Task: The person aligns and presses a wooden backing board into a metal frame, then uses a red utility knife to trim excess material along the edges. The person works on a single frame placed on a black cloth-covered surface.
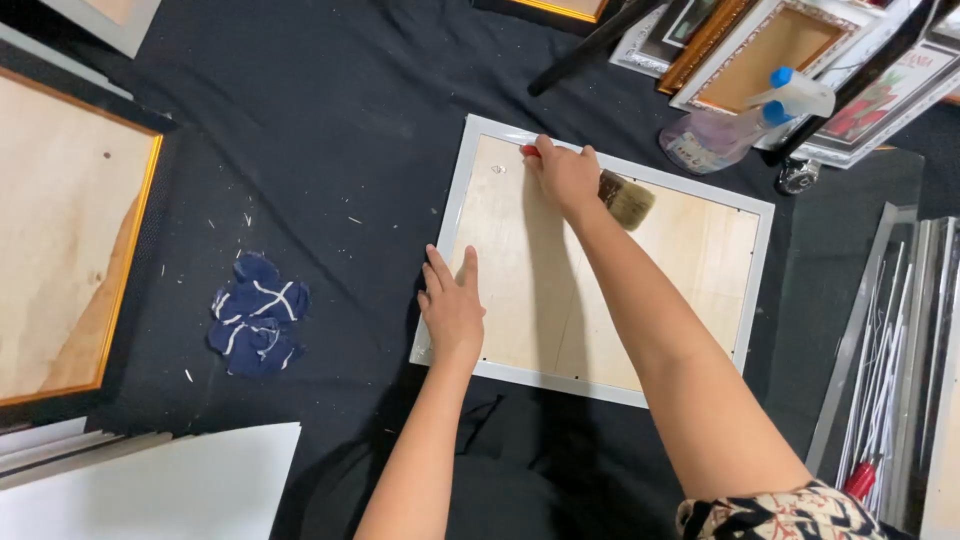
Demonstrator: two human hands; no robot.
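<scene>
A white picture frame (455,210) lies face down on a black cloth, its pale plywood backing (560,290) showing. My left hand (452,305) rests flat on the frame's left edge, fingers spread. My right hand (565,178) reaches to the frame's far edge and grips a small red-handled tool (529,151), whose tip is hidden under the fingers. A paintbrush (626,199) with pale bristles lies on the backing just right of that hand.
A blue cloth with white lines (257,315) lies crumpled to the left. A spray bottle (740,125) with a blue nozzle lies at the far right, beside stacked frames (780,45). A gold-edged frame (60,240) sits far left. White boards (170,485) and metal strips (900,340) flank me.
</scene>
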